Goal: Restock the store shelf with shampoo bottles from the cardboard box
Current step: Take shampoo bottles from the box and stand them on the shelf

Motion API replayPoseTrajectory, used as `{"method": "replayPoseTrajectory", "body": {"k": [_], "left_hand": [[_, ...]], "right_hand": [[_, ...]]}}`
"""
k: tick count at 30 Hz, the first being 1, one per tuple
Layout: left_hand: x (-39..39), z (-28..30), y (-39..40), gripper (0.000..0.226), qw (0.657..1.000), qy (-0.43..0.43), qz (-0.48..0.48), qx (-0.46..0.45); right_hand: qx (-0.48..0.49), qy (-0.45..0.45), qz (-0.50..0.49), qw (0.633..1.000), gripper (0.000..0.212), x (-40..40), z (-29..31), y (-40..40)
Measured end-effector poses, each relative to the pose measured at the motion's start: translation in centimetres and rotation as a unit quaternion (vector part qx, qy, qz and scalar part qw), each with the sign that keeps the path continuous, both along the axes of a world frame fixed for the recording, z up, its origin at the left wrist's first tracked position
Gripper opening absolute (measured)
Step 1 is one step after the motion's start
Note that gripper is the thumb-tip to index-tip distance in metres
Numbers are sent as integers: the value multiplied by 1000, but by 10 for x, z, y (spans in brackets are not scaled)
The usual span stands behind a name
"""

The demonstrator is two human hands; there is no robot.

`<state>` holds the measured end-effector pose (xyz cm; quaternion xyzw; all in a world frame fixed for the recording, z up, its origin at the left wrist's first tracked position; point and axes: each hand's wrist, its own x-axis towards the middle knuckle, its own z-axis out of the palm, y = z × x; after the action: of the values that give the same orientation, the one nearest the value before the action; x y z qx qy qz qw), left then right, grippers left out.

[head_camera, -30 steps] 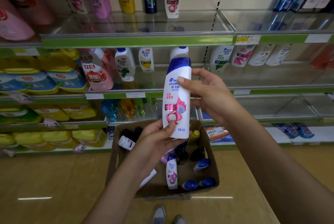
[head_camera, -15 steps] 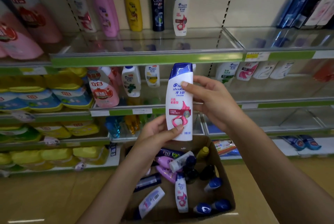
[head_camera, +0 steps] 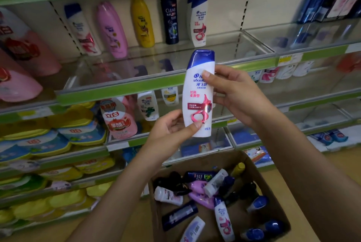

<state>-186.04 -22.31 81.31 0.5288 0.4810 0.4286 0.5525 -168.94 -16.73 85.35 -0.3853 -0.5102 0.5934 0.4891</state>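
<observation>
A white shampoo bottle point(head_camera: 197, 101) with a blue cap and pink swirl stands upright in front of the shelves, held by both hands. My left hand point(head_camera: 172, 132) grips its lower end, thumb across the front. My right hand point(head_camera: 234, 93) grips its upper right side, thumb on the label. Below lies the open cardboard box point(head_camera: 273, 189) with several loose bottles, among them a matching white one point(head_camera: 223, 220). On the glass shelf point(head_camera: 175, 58) behind stands a row of bottles, with a matching white bottle point(head_camera: 199, 20) at its right end.
The shelf row holds a dark bottle point(head_camera: 170, 16), a yellow one point(head_camera: 142, 22) and a pink one point(head_camera: 112, 30). Bare glass lies to the right of the row. Refill pouches point(head_camera: 64, 138) fill the left shelves. A green shelf edge point(head_camera: 121, 89) runs just behind the held bottle.
The held bottle has risen with both hands, from in front of the lower shelf to the level of the glass shelf's front edge. The view tilted up and moved closer.
</observation>
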Motion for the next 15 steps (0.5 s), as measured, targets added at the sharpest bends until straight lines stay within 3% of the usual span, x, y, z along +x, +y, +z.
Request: {"method": "replayPoseTrajectory", "body": {"k": [15], "left_hand": [[46, 33, 133, 25, 987, 129, 48, 89]], "right_hand": [[91, 28, -11, 995, 33, 29, 31, 113]]}}
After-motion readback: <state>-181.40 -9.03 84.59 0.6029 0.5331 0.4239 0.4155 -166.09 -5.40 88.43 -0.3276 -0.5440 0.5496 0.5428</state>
